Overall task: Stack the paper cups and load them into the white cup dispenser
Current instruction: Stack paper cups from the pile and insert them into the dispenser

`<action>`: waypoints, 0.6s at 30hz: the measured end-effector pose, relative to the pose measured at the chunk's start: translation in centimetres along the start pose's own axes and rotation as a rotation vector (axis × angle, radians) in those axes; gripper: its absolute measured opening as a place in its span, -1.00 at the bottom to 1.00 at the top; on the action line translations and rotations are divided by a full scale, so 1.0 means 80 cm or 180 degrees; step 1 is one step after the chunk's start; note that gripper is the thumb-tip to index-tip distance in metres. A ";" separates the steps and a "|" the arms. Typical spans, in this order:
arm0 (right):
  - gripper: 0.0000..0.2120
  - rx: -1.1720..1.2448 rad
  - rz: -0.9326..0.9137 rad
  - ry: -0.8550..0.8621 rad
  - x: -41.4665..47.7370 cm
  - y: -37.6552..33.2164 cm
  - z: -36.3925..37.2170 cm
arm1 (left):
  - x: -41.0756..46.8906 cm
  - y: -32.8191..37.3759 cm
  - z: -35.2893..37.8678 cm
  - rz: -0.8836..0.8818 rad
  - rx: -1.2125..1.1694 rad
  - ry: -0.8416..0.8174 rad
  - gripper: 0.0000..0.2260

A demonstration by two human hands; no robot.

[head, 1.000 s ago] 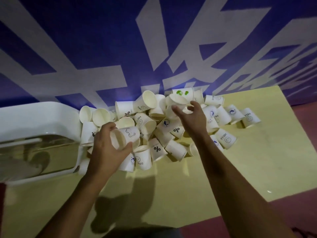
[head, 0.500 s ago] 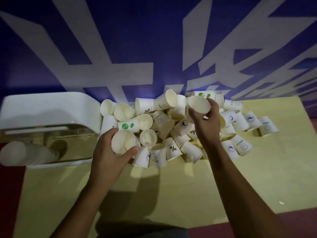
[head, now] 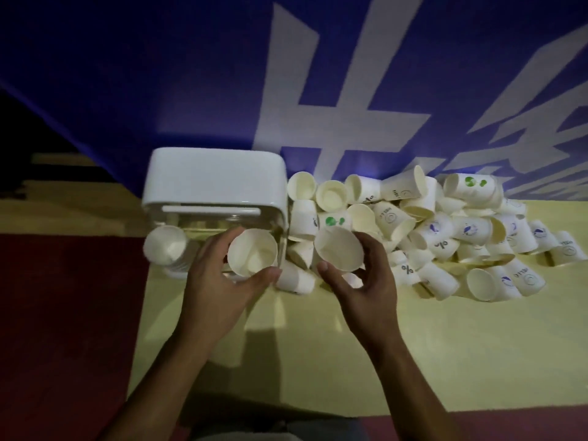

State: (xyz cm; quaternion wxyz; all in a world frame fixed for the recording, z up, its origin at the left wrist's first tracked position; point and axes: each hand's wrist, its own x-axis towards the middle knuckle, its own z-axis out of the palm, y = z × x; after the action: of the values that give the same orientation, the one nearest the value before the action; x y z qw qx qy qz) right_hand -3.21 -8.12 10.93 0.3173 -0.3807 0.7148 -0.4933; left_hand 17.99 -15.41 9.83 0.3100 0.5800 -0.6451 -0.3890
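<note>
Since half a second ago the right hand (head: 362, 281) has drawn back from the far side of the pile with a cup and now sits just beside the left hand (head: 219, 288).

Nearest, the yellow table (head: 445, 361) lies bare between the forearms and out to the right. Its left edge passes under the left forearm, with a dark red surface (head: 63, 297) beyond it.

The left hand grips the left cup (head: 253, 253), thumb and fingers curled round its wall. The mouth faces up toward the camera, so the long axis runs roughly along the line of sight. The right hand pinches the right cup (head: 339, 248) between thumb and curled fingers. Its mouth also faces up, tilted slightly left. The two cups are near each other but apart.

Behind the left cup stands the white cup dispenser (head: 213, 176), at the table's far left. A blurred stack of nested cups (head: 165, 248) shows at its near left corner. The loose pile of cups (head: 445, 237) begins against its right side and spreads right. A blue banner (head: 159, 74) closes off the far edge.
</note>
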 end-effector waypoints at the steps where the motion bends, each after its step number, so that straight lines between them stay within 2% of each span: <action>1: -0.48 -0.0018 -0.0015 -0.0067 -0.009 -0.005 0.022 | -0.002 -0.009 -0.020 0.0024 0.0011 0.0071 -0.38; 5: -0.46 0.0040 -0.0037 -0.0319 -0.040 -0.023 0.105 | -0.008 -0.051 -0.091 0.0019 -0.0040 0.0367 -0.32; 9: -0.44 0.0132 -0.0036 -0.0430 -0.062 -0.042 0.170 | -0.005 -0.087 -0.148 0.0044 -0.0084 0.0670 -0.36; 14: -0.46 0.0177 0.0024 -0.0481 -0.074 -0.058 0.204 | 0.005 -0.104 -0.179 0.0177 -0.0080 0.0829 -0.40; 18: -0.47 0.0255 0.0053 -0.0449 -0.072 -0.069 0.212 | 0.020 -0.115 -0.181 0.0159 -0.0173 0.0689 -0.40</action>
State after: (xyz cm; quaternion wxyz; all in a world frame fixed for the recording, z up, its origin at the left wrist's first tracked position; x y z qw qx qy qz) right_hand 15.07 -12.25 11.30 0.3860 -0.3956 0.6735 -0.4908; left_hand 34.75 -19.31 9.09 0.4031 0.5938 -0.6113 -0.3335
